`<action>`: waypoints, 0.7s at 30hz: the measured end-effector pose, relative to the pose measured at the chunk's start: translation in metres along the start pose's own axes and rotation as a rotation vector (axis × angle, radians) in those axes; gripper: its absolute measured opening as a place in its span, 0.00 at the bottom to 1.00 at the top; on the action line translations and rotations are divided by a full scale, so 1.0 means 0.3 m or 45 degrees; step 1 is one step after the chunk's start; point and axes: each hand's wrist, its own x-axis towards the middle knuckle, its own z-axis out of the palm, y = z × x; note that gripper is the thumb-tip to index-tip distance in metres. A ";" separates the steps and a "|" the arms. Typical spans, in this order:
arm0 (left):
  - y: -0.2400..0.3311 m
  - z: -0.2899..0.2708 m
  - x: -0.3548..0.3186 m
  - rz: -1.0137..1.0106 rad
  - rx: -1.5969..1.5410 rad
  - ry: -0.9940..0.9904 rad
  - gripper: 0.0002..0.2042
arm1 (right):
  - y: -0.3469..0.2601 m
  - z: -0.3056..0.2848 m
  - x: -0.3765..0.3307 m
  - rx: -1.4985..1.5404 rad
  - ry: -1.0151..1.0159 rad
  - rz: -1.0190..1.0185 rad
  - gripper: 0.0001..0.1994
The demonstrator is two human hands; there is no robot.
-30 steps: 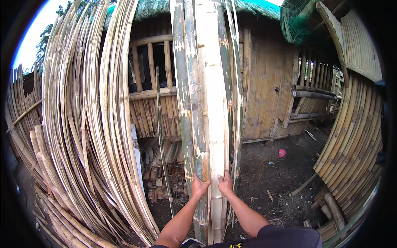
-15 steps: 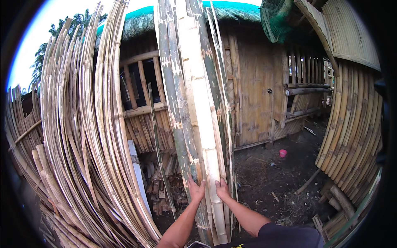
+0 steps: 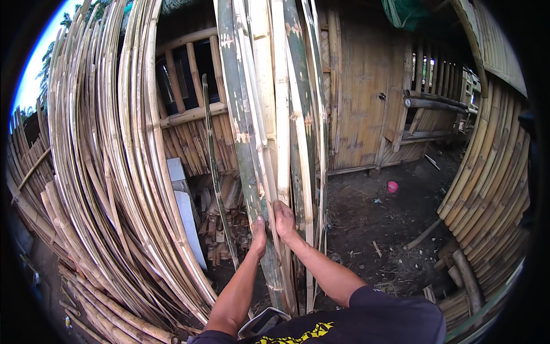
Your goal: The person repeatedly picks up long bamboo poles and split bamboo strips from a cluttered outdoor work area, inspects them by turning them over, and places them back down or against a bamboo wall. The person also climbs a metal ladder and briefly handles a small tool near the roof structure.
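A bundle of long split bamboo strips stands upright in front of me, some showing green outer skin and others pale inner faces. My left hand (image 3: 259, 236) grips the left edge of the bundle, thumb up on a wide green bamboo strip (image 3: 239, 123). Slightly higher and to the right, my right hand (image 3: 285, 221) is closed on a pale bamboo strip (image 3: 282, 126). More strips lean just right of it, including a green-backed bamboo strip (image 3: 310, 132). The fingertips of both hands are hidden behind the bamboo.
Many long pale bamboo strips (image 3: 137, 155) lean in a dense row at left, with poles (image 3: 114, 312) lying below. A thin green stick (image 3: 211, 155) stands near a stack of short bamboo pieces (image 3: 226, 229). Behind is a bamboo hut door (image 3: 361, 97); a pink container (image 3: 392, 187) lies on dark soil.
My right hand has moved up and left, closer to my left hand. The strips in the bundle have shifted and spread apart. My view has tipped downward.
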 end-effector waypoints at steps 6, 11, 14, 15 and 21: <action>0.066 -0.053 -0.064 0.149 0.067 -0.089 0.24 | 0.010 -0.005 -0.103 -0.399 -0.060 -0.215 0.27; -0.033 -0.131 -0.196 0.015 0.108 0.087 0.18 | -0.002 -0.110 0.072 -0.144 0.163 -0.227 0.26; -0.083 -0.152 -0.231 0.070 0.129 0.229 0.19 | -0.010 -0.065 0.201 -0.454 0.361 -0.404 0.16; -0.084 -0.162 -0.240 0.149 0.078 0.195 0.20 | -0.009 -0.036 0.227 -0.484 0.410 -0.396 0.21; -0.007 -0.219 -0.257 0.080 0.154 0.233 0.23 | 0.060 0.070 0.267 -0.772 0.736 -0.024 0.27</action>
